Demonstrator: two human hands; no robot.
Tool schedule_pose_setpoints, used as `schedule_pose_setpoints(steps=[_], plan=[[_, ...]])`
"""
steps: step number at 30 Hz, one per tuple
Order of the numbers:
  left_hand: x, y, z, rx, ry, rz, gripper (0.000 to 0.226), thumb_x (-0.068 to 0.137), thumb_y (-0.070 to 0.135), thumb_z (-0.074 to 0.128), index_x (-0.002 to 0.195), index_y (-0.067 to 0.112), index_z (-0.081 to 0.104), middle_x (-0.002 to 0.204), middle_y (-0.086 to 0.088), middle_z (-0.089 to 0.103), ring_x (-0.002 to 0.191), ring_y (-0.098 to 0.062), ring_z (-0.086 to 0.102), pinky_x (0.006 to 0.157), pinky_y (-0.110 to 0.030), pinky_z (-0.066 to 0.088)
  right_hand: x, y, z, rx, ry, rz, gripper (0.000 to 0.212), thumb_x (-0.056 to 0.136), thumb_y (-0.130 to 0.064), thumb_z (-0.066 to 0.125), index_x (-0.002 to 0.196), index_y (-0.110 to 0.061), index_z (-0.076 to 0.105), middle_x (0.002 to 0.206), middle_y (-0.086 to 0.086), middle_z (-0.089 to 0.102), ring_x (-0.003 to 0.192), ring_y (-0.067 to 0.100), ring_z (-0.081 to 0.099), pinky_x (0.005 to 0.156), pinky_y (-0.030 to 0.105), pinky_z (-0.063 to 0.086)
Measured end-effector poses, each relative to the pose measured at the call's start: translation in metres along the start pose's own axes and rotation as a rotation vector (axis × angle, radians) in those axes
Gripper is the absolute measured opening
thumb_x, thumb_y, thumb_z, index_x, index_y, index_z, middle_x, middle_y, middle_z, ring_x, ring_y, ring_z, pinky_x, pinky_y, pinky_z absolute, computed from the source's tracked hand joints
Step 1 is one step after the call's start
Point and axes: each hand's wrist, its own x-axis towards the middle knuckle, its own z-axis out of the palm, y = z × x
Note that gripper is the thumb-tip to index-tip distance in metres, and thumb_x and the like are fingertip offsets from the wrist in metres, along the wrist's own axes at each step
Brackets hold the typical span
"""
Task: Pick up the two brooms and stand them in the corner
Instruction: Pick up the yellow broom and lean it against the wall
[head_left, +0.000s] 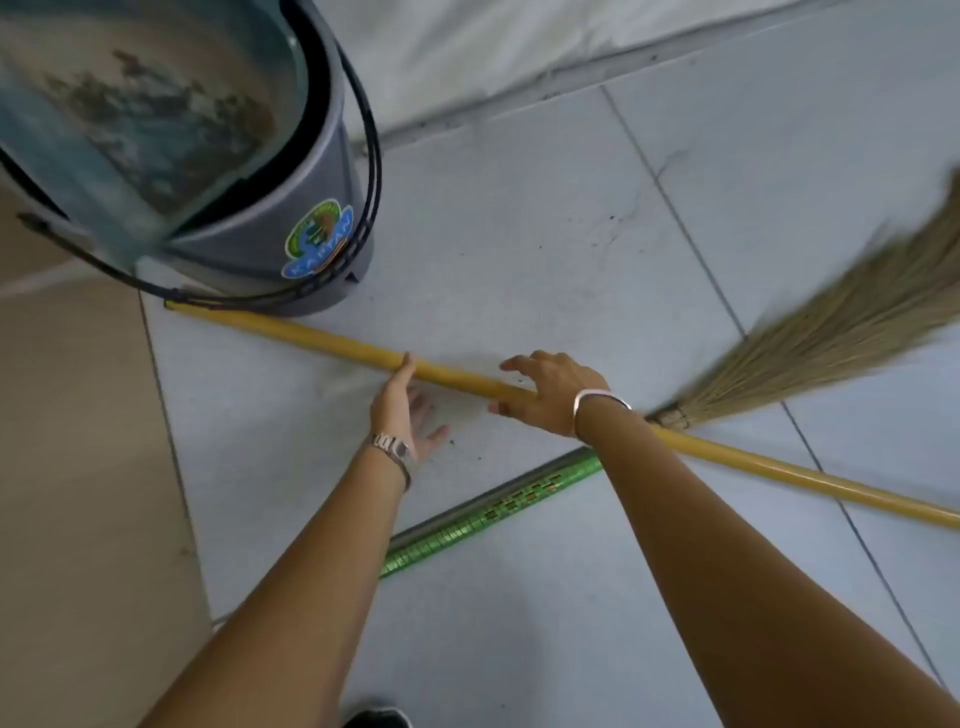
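Note:
A long yellow broom handle (332, 340) lies across the pale floor tiles, from the bucket at the left to the right edge. A second broom lies crossed under it: its green patterned handle (488, 512) runs under my right forearm to a straw bristle head (831, 332) fanning to the upper right. My left hand (402, 410) touches the yellow handle with its thumb, fingers spread toward the floor. My right hand (550, 395) rests over the same handle, fingers apart, not closed around it.
A grey plastic bucket (306, 208) with a black wire handle and a round sticker stands at the upper left, touching the yellow handle's end. A white wall (519, 47) runs along the top. Brown flooring (78, 467) lies at the left. A dark shoe tip (376, 719) shows at the bottom.

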Motion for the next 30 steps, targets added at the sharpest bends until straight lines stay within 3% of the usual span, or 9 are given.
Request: schedule_pose_setpoints(steps=[3,8,13,16,20,23,26,30], plan=[[0.008,0.002,0.004,-0.033,-0.105,-0.005,0.047,0.087,0.037,0.055,0.127,0.013,0.051,0.131,-0.007,0.053,0.119,-0.022,0.048,0.081,-0.046,0.044,0.016,-0.003,0.011,-0.011,-0.186,0.033,0.064,0.081,-0.057,0.054,0.135,-0.027,0.036,0.131,0.009,0.051,0.113,0.030,0.050,0.090,0.043,0.045],[-0.025,-0.004,-0.002,-0.210,-0.058,0.004,0.034,0.089,0.018,0.055,0.122,0.010,0.052,0.114,-0.010,0.052,0.120,-0.029,0.048,0.082,-0.046,0.045,0.004,-0.014,0.002,0.142,-0.267,0.083,0.047,0.076,-0.051,0.064,0.118,-0.032,0.054,0.114,0.009,0.062,0.090,0.024,0.052,0.077,0.032,0.041],[-0.114,0.000,-0.006,-0.414,0.035,0.041,0.043,0.088,0.006,0.055,0.129,0.007,0.044,0.100,-0.009,0.057,0.103,-0.027,0.053,0.083,-0.052,0.047,-0.047,-0.044,-0.040,0.103,-0.349,0.051,0.039,0.072,-0.044,0.070,0.109,-0.035,0.061,0.113,0.003,0.060,0.090,0.019,0.050,0.078,0.031,0.043],[-0.167,0.017,0.002,-0.445,0.050,0.076,0.035,0.087,0.003,0.057,0.118,0.013,0.048,0.094,-0.007,0.059,0.101,-0.028,0.056,0.080,-0.055,0.049,-0.083,-0.057,-0.079,0.117,-0.379,0.060,0.041,0.073,-0.040,0.070,0.113,-0.036,0.061,0.108,-0.001,0.067,0.098,0.019,0.056,0.080,0.029,0.042],[-0.263,0.075,0.031,-0.403,-0.062,0.175,0.029,0.087,0.002,0.057,0.110,0.017,0.050,0.100,-0.007,0.060,0.101,-0.027,0.058,0.067,-0.049,0.053,-0.144,-0.084,-0.182,0.150,-0.332,0.078,0.043,0.074,-0.038,0.070,0.116,-0.033,0.062,0.113,0.001,0.066,0.106,0.020,0.056,0.084,0.027,0.041],[-0.342,0.139,0.074,-0.349,-0.156,0.292,0.027,0.085,0.003,0.059,0.104,0.022,0.053,0.108,-0.009,0.059,0.106,-0.028,0.057,0.073,-0.053,0.054,-0.193,-0.107,-0.281,0.217,-0.227,0.080,0.037,0.076,-0.032,0.070,0.112,-0.033,0.065,0.103,-0.001,0.068,0.099,0.016,0.055,0.082,0.026,0.041],[-0.422,0.209,0.118,-0.280,-0.306,0.406,0.032,0.083,0.001,0.061,0.099,0.028,0.055,0.118,-0.012,0.056,0.109,-0.029,0.055,0.078,-0.059,0.052,-0.244,-0.131,-0.383,0.346,-0.107,0.070,0.029,0.075,-0.020,0.071,0.101,-0.031,0.070,0.089,0.000,0.068,0.093,0.018,0.060,0.069,0.025,0.046],[-0.535,0.291,0.162,-0.184,-0.461,0.547,0.033,0.079,0.001,0.066,0.103,0.020,0.053,0.121,-0.015,0.056,0.101,-0.024,0.059,0.069,-0.054,0.056,-0.323,-0.163,-0.500,0.493,0.061,0.034,0.026,0.072,-0.011,0.070,0.074,-0.037,0.074,0.076,-0.006,0.072,0.091,0.018,0.067,0.082,0.039,0.054]])
